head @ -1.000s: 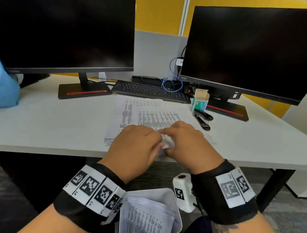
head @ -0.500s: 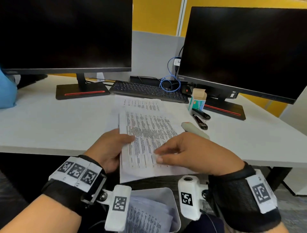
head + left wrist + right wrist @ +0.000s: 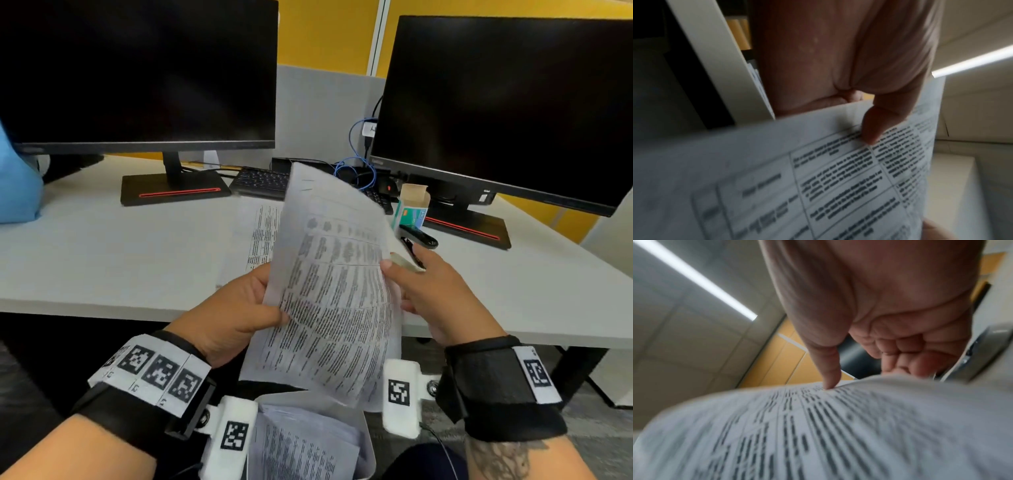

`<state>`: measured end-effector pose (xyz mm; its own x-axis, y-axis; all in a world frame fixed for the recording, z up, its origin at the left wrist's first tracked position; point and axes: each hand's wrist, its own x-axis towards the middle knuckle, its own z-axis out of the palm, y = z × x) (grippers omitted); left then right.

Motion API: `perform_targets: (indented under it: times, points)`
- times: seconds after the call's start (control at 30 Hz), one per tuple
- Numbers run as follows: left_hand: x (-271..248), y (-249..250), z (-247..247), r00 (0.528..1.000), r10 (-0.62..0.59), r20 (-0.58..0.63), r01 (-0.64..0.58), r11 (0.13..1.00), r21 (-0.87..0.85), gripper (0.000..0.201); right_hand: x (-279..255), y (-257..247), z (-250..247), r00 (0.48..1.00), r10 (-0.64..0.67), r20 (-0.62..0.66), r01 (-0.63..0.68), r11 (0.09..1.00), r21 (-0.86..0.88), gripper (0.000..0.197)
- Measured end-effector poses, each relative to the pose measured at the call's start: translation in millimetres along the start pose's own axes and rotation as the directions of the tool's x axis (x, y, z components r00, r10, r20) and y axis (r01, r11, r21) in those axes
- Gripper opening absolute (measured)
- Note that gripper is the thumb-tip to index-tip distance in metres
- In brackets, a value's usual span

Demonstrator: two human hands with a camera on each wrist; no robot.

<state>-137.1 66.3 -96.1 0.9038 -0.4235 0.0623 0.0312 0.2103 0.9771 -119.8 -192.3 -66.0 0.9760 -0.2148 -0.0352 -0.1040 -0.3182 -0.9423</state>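
Pinching printed sheet [image 3: 335, 291] in fingers of left hand [image 3: 233, 315] and right hand [image 3: 435, 294] above counter [image 3: 102, 260]; partly hiding keyboard [image 3: 260, 180]; stapler [image 3: 419, 238] beside; bin [image 3: 369, 445] below.

White laminate desk top [image 3: 102, 267] ran across the frame on black metal legs [image 3: 579, 370]. Black flat left monitor [image 3: 137, 68] and matching right monitor [image 3: 496, 102] sat on it, screens dark. Behind: low grey fabric partition panel [image 3: 322, 113], yellow wall [image 3: 325, 31] above, split by a white vertical post [image 3: 376, 34]. Floor was grey carpet [image 3: 599, 428]. Ceiling was pale square tiles [image 3: 674, 345] with one lit white strip light [image 3: 694, 278].
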Motion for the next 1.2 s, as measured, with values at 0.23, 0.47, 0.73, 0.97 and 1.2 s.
perform_targets:
  times: [0.23, 0.47, 0.73, 0.97, 1.2]
  points:
    - [0.6, 20.5, 11.1, 0.952, 0.097, -0.289, -0.094, 0.995, 0.022, 0.043, 0.9, -5.4, -10.2, 0.994, -0.096, -0.045, 0.097, 0.995, 0.025, 0.011]
    - [3.0, 26.9, 8.6, 0.893, 0.223, -0.391, -0.124, 0.957, 0.262, 0.023, 9.2, -7.8, -9.0, 0.941, -0.250, -0.227, 0.083, 0.823, -0.561, 0.035]
    - [-1.2, 26.6, 21.0, 0.899, 0.265, -0.350, -0.111, 0.908, 0.404, 0.018, 36.6, 0.7, -3.4, 0.982, 0.003, -0.189, -0.146, 0.649, -0.747, 0.025]
    - [-3.6, 32.5, 26.4, 0.897, 0.319, -0.307, -0.129, 0.852, 0.507, 0.016, 11.9, -17.9, -22.5, 0.918, -0.198, -0.345, 0.080, 0.942, -0.327, 0.034]
    - [-3.4, 34.7, 56.3, 0.898, 0.356, -0.260, -0.116, 0.760, 0.640, 0.017, -34.8, -69.5, 1.9, 0.918, -0.335, -0.212, 0.393, 0.703, 0.593, 0.059]
